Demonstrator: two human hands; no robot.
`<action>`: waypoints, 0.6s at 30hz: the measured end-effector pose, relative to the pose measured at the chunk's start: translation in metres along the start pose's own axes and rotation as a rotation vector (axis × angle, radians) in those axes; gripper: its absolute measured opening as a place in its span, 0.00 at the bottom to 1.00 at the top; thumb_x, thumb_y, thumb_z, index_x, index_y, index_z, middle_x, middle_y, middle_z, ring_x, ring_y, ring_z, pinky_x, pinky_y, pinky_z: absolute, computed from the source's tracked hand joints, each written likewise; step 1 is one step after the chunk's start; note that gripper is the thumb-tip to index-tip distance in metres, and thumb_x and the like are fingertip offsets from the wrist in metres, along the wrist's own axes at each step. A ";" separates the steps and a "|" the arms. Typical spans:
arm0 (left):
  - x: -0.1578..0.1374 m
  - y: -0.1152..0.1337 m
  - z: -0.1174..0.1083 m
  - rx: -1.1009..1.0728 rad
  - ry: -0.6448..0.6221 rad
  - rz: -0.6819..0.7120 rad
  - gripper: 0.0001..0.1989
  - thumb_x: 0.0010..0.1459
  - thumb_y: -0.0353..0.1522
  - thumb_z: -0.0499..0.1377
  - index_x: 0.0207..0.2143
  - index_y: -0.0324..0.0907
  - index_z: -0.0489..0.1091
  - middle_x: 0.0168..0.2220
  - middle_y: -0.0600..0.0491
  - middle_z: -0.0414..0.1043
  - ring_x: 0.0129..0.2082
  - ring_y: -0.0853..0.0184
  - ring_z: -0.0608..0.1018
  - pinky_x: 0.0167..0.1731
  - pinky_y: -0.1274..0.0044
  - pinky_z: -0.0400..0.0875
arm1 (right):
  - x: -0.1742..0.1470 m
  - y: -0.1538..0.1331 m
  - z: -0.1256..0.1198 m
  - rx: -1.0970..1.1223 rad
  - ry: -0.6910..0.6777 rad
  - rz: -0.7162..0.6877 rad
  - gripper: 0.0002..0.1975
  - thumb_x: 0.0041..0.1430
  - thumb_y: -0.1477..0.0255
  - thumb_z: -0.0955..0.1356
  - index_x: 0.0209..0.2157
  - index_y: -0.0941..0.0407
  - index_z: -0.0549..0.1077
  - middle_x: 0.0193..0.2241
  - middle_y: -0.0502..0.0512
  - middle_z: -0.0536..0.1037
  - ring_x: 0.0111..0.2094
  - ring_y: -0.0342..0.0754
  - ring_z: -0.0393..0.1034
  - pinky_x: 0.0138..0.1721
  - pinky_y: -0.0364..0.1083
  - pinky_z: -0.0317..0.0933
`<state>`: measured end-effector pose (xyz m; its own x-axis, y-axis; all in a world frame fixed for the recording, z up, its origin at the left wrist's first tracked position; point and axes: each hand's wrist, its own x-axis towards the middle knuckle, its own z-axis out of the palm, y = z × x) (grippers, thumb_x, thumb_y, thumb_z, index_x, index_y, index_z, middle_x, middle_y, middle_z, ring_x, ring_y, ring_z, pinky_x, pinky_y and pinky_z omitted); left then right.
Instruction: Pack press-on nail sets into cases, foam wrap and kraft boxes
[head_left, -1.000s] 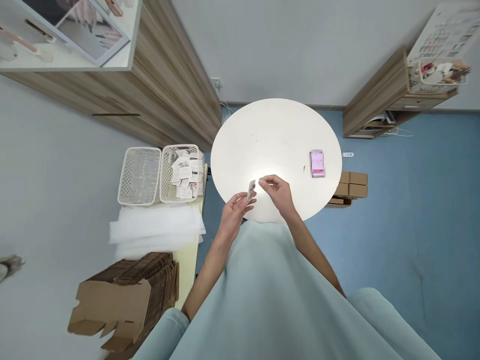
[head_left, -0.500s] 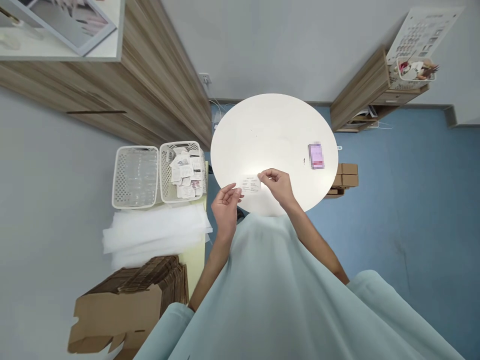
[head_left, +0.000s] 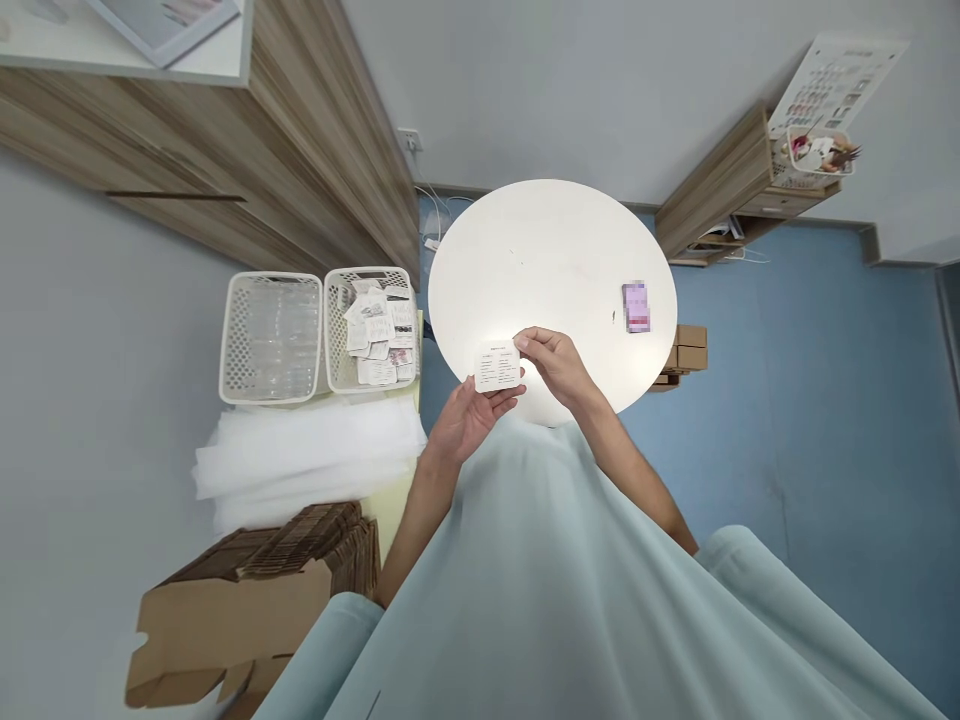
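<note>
A small white printed card is held up over the near edge of the round white table. My left hand supports it from below and behind, the thumb at its left edge and the fingers passing under it. At the card's upper right corner, my right hand pinches it between thumb and fingers. Lines of dark print face up toward me; they are too small to read. Farther right on the table lies a purple, blurred packet, with a tiny dark thing beside it.
On my left stand two white baskets: one basket with clear plastic pieces, another basket with printed cards. White foam sheets and flattened cardboard boxes lie nearer. Small brown boxes are stacked right of the table.
My left hand has moved in under the card and turned palm up, its fingers now behind it. The card is raised slightly and tilted toward me. My right hand keeps its corner pinch.
</note>
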<state>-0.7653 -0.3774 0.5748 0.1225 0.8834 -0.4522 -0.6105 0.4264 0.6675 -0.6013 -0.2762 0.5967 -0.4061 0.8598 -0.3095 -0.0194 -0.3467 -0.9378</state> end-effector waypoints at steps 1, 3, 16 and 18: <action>0.000 0.000 -0.001 0.000 -0.002 0.002 0.39 0.53 0.64 0.68 0.53 0.43 0.79 0.59 0.38 0.79 0.57 0.46 0.83 0.53 0.63 0.80 | 0.000 0.000 0.001 -0.004 -0.004 -0.006 0.20 0.59 0.49 0.75 0.32 0.52 0.80 0.34 0.51 0.81 0.40 0.50 0.75 0.47 0.50 0.72; 0.000 -0.001 -0.004 -0.008 -0.020 0.015 0.40 0.52 0.64 0.69 0.53 0.43 0.79 0.59 0.38 0.80 0.56 0.47 0.84 0.53 0.63 0.80 | -0.001 -0.001 0.002 -0.002 -0.024 -0.009 0.19 0.59 0.49 0.76 0.32 0.52 0.80 0.35 0.51 0.81 0.41 0.49 0.75 0.49 0.50 0.71; 0.015 -0.007 -0.008 0.283 0.389 0.304 0.36 0.50 0.42 0.78 0.59 0.44 0.76 0.55 0.41 0.80 0.54 0.53 0.84 0.55 0.63 0.78 | -0.009 -0.006 0.019 -0.225 0.169 -0.113 0.20 0.59 0.49 0.76 0.36 0.52 0.81 0.40 0.54 0.84 0.44 0.51 0.78 0.44 0.48 0.71; 0.015 -0.008 -0.009 0.357 0.444 0.363 0.36 0.50 0.41 0.78 0.60 0.44 0.75 0.55 0.41 0.80 0.54 0.53 0.83 0.54 0.64 0.79 | -0.011 -0.006 0.022 -0.257 0.175 -0.108 0.20 0.59 0.49 0.76 0.34 0.52 0.81 0.38 0.54 0.84 0.41 0.51 0.77 0.41 0.48 0.70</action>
<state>-0.7651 -0.3691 0.5571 -0.4214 0.8517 -0.3114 -0.2468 0.2227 0.9431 -0.6169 -0.2922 0.6090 -0.2512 0.9455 -0.2074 0.1864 -0.1631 -0.9688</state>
